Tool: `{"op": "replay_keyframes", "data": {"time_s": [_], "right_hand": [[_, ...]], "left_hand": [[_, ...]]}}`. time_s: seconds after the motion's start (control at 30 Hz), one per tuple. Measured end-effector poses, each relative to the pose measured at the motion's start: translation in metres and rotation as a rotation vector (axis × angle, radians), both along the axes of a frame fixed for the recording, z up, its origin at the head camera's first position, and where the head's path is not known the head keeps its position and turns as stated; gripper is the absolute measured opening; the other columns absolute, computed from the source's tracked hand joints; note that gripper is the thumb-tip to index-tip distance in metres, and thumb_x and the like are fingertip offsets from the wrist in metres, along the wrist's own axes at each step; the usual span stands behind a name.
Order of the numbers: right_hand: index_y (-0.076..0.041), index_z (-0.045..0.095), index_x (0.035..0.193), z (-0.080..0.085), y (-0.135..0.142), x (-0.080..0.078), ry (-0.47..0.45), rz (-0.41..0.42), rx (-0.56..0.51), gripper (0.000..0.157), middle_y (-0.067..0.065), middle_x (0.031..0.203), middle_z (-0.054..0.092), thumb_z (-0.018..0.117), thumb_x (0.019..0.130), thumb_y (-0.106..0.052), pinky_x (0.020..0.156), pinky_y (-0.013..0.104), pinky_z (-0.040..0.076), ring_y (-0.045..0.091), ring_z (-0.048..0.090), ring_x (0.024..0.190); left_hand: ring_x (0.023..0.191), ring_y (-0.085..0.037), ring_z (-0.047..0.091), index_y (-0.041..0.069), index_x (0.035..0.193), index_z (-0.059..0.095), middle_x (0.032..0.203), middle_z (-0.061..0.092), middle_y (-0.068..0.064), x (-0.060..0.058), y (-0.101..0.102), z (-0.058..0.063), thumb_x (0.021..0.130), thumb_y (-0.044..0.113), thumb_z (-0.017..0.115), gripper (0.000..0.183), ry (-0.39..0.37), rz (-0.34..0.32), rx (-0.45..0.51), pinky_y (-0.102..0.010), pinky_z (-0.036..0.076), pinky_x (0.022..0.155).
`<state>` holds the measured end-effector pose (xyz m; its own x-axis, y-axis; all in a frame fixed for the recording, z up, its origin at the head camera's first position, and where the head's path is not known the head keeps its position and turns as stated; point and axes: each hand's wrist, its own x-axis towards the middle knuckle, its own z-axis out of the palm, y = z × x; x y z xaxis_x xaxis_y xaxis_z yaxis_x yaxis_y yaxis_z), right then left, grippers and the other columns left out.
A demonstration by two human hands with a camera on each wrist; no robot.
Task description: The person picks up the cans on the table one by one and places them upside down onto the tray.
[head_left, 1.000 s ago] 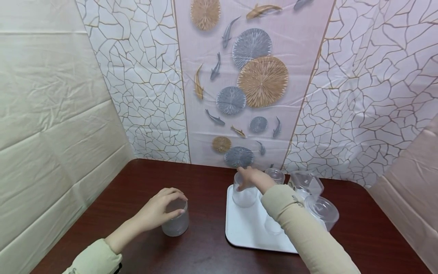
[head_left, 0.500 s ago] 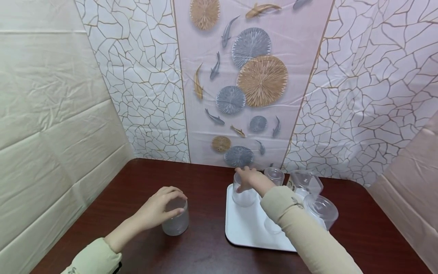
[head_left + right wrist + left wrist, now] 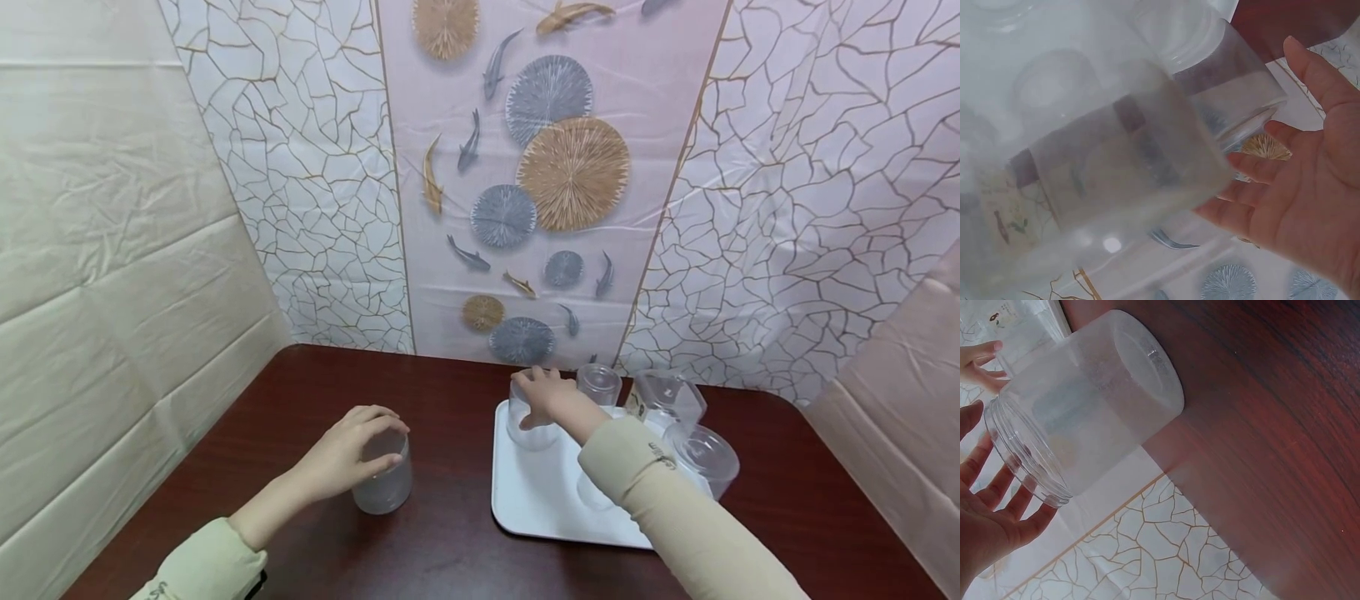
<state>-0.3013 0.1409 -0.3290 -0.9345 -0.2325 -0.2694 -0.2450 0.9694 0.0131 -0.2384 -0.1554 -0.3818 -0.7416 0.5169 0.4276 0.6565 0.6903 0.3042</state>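
Observation:
My left hand holds a clear plastic jar by its mouth; the jar stands upright on the table. In the left wrist view, fingers lie around the threaded rim of this jar. On the white tray, a second clear jar stands at the back left corner, my right hand over its mouth. In the right wrist view this hand has its thumb lifted away from the jar and its fingers spread close to the rim. A blurred clear container covers much of that view.
Behind the right hand stands a tall clear container. To its right are a square clear container and a round one. Another clear container on the tray is partly hidden by the sleeve. The dark red table meets patterned cloth at the back.
My right hand has loosened around the jar on the tray, its fingers and thumb spreading and shifting slightly right. The left hand and its jar stay in place. The head view tilts slightly down.

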Motion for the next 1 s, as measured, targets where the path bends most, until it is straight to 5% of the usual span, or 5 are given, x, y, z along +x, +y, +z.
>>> {"op": "replay_keyframes", "data": {"time_s": [0.6,1.0], "right_hand": [[-0.014,0.033,0.145,0.003,0.007,0.036,0.055,0.18,-0.018,0.078,0.02,0.151,0.026,0.073,0.081,-0.033,0.102,0.064,0.032,0.047,0.022,0.138],[-0.01,0.037,0.142,0.004,0.021,0.052,0.174,0.326,-0.187,0.072,0.024,0.146,0.034,0.071,0.083,-0.031,0.098,0.071,0.03,0.051,0.026,0.135]], "left_hand": [[0.113,-0.023,0.053,0.019,0.107,0.065,0.114,0.06,0.002,0.001,-0.003,-0.003,0.079,0.026,0.076,0.031,0.006,0.003,0.007,-0.047,0.046,0.092],[0.112,-0.02,0.053,0.019,0.106,0.065,0.113,0.061,0.004,0.0,-0.003,-0.004,0.078,0.027,0.076,0.03,0.035,-0.011,0.034,-0.045,0.045,0.093]]}}
